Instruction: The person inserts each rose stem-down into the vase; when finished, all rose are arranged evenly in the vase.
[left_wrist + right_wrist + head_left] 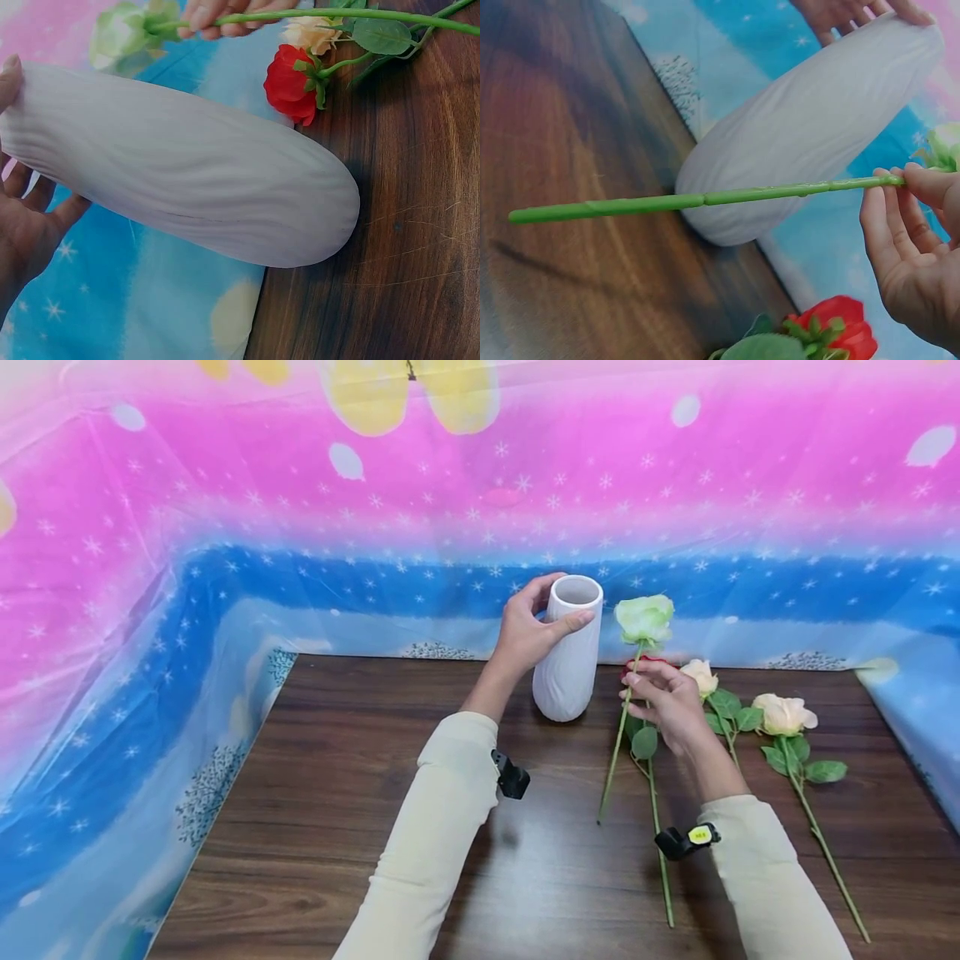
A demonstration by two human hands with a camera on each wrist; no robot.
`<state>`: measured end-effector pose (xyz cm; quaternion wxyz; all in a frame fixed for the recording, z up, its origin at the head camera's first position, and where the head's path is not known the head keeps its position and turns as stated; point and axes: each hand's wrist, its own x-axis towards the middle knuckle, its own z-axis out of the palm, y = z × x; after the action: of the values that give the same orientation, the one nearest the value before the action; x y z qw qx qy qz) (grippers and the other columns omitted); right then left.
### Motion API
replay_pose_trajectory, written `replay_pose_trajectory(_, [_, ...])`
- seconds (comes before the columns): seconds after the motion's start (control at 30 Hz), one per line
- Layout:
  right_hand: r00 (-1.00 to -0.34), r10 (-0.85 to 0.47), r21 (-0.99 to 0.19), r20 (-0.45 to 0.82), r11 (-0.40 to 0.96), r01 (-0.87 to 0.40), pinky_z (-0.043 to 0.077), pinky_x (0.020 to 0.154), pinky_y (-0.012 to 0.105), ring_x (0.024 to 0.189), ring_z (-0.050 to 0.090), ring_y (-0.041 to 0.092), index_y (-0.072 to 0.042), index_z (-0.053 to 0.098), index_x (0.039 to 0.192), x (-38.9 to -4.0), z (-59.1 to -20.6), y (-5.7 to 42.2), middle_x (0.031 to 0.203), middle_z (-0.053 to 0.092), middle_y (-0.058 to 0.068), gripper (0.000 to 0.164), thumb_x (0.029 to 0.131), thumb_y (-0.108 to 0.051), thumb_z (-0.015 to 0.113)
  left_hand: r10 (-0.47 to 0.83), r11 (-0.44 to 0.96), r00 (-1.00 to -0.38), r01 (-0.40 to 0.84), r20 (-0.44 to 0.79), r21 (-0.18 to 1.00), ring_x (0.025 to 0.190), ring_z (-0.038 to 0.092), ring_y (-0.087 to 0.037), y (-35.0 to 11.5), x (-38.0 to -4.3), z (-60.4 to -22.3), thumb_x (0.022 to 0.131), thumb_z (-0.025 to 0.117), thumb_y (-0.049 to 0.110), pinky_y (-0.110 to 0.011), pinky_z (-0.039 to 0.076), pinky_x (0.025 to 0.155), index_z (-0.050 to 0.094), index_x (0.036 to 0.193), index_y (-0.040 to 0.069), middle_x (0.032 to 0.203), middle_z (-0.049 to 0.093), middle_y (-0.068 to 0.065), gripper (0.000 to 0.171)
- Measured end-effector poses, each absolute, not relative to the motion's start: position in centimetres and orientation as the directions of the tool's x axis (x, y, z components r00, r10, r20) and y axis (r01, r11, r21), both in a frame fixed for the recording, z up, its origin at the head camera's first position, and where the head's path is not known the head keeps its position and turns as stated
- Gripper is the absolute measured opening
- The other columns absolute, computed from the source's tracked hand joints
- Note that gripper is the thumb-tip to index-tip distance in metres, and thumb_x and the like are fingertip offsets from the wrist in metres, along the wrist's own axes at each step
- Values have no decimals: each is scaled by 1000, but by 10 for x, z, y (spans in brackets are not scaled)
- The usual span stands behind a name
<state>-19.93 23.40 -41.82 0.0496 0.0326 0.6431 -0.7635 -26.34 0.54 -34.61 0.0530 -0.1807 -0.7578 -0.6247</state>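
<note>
My left hand (527,625) grips a white ribbed vase (567,668) near its mouth, thumb across the front and fingers behind. The vase stands nearly upright at the back of the table, mouth facing up. In my right hand (671,702) the thumb and fingers pinch the stem of a pale green rose (645,620) just below its bloom. Its bare stem (705,199) slants down toward the table, to the right of the vase in the head view. Under the right hand lies a red rose (291,84), mostly hidden by the hand in the head view.
Two cream roses lie on the right of the brown wooden table (337,827): one (699,677) behind my right hand, the other (785,715) farther right with its long stem toward the front. A patterned cloth (450,510) hangs behind the table and along its sides.
</note>
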Motion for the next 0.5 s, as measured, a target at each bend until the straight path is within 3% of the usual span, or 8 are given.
replay_pose_trajectory(0.27, [-1000, 28, -969, 4, -247, -11, 62, 68, 22, 80, 74, 6, -20, 70, 99, -205, -394, 228, 90, 71, -8, 9, 97, -11, 68, 214, 147, -925, 348, 314, 926, 122, 65, -23, 5, -263, -348, 88, 81, 26, -39, 58, 97, 55, 145, 13, 132, 66, -9, 64])
replay_pose_trajectory(0.5, [-988, 115, -933, 101, -335, -134, 62, 67, 24, 76, 73, 8, -10, 70, 99, -209, -376, 227, 88, 70, -4, 6, 94, -6, 71, 220, 141, -929, 332, 298, 933, 123, 64, -23, 4, -262, -346, 88, 81, 26, -39, 58, 96, 55, 145, 13, 133, 66, -9, 65])
